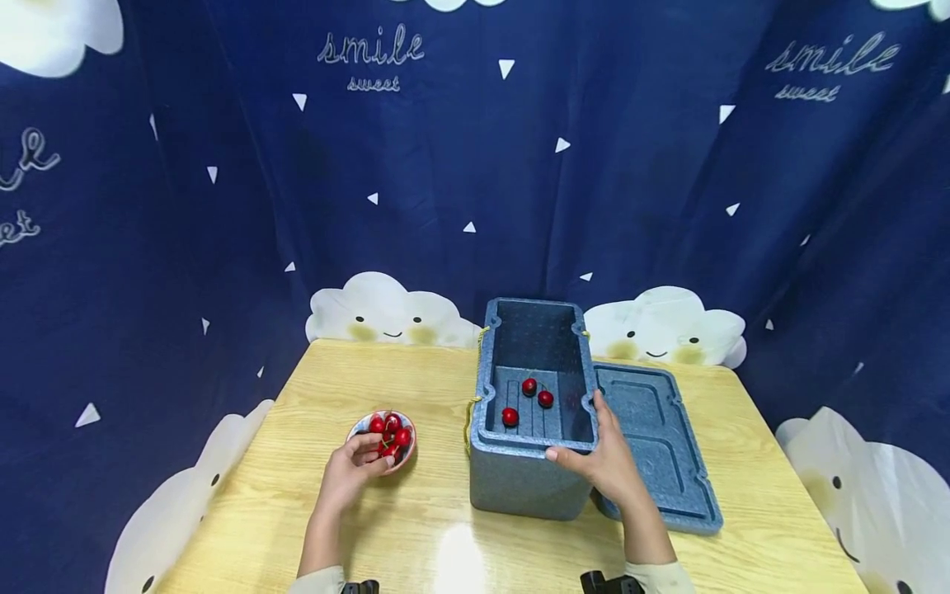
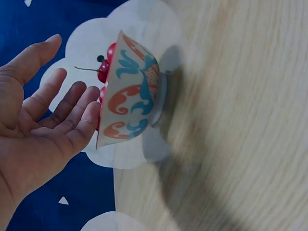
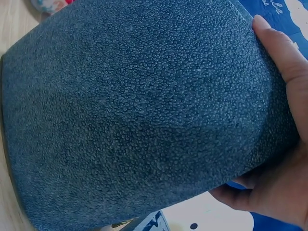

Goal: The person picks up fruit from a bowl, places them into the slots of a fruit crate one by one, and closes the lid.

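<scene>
My left hand (image 1: pixel 349 474) is at the near left side of a small patterned bowl (image 2: pixel 127 103) that holds several red cherries (image 1: pixel 402 437). In the left wrist view its fingers are loosely bent and apart, with nothing between them; the little finger comes close to the rim, and I cannot tell if it touches. A blue-grey foam box (image 1: pixel 529 487) stands uncovered to the right. Three cherries lie on its floor, one of them a cherry (image 1: pixel 510 417) near the left wall. My right hand (image 1: pixel 618 464) grips the box's near right corner, thumb on the front rim and fingers along the right side.
The box's lid (image 1: pixel 644 458) lies flat on the wooden table (image 1: pixel 750 470), right of the box. Yellow cord (image 1: pixel 469 425) hangs at the box's left side. A dark blue curtain (image 1: pixel 445 165) with clouds and triangles hangs behind the table.
</scene>
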A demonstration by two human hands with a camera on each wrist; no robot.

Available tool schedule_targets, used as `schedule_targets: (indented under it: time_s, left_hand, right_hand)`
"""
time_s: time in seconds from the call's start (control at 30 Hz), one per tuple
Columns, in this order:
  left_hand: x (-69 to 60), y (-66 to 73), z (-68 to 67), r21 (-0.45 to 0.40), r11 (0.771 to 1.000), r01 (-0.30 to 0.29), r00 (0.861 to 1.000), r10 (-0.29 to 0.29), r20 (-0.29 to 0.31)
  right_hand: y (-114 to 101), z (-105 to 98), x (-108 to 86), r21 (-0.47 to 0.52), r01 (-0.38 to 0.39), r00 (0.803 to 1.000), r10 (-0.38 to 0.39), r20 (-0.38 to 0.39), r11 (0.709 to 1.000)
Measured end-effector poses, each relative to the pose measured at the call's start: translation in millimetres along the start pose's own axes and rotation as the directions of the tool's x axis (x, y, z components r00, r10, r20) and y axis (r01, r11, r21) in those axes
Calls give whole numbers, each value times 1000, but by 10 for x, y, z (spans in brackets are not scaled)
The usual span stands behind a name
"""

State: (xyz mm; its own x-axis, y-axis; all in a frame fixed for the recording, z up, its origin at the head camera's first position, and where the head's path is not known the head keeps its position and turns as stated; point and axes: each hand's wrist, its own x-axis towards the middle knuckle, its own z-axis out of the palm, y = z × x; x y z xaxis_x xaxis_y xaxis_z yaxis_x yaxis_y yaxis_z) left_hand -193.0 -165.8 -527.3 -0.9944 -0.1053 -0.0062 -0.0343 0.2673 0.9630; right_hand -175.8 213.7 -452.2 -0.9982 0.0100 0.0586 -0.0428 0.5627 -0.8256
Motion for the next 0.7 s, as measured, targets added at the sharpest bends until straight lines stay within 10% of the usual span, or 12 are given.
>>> schedule_targets:
  time_s: [0.3,0.7]
  left_hand:
    - [110,-33,-36,153,988,16,1000,-20,20]
    - [296,-102,90,114,993,31,999,-35,26]
  right_hand:
    - [-21,9,-4,-4,-29,1000,29,5,1000]
    - [13,3,3,31,-21,1000,21,-4,999]
